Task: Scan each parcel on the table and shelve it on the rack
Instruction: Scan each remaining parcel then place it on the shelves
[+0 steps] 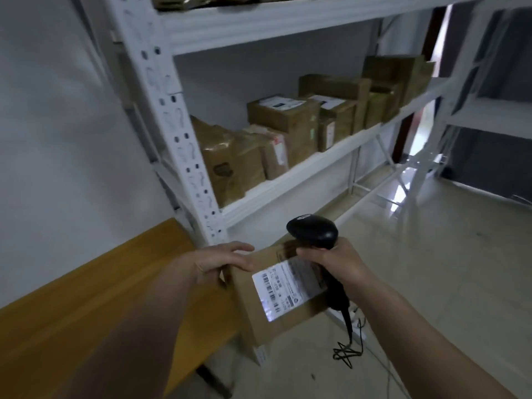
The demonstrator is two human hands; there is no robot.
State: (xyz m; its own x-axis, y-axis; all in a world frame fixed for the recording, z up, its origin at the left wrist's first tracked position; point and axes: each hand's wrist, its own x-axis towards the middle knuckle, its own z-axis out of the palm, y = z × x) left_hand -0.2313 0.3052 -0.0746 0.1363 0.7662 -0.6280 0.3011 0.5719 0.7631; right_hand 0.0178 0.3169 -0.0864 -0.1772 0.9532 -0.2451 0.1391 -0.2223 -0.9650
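We hold a cardboard parcel [276,295] up off the wooden worktop [95,286], in front of the white rack [184,133]. Our left hand [221,262] rests on its upper left corner with thumb underneath and fingers loosely spread, a thin hold. Our right hand [331,263] is wrapped around the black barcode scanner [313,231], its knuckles against the parcel's top.

The parcel hangs past the worktop's edge over the floor, so it could slip and drop. The scanner points beyond the shipping label [288,289], so a scan could miss. Its dangling cable [348,341] could snag. The middle shelf [331,151] is crowded with shelved boxes [285,119], leaving little room.
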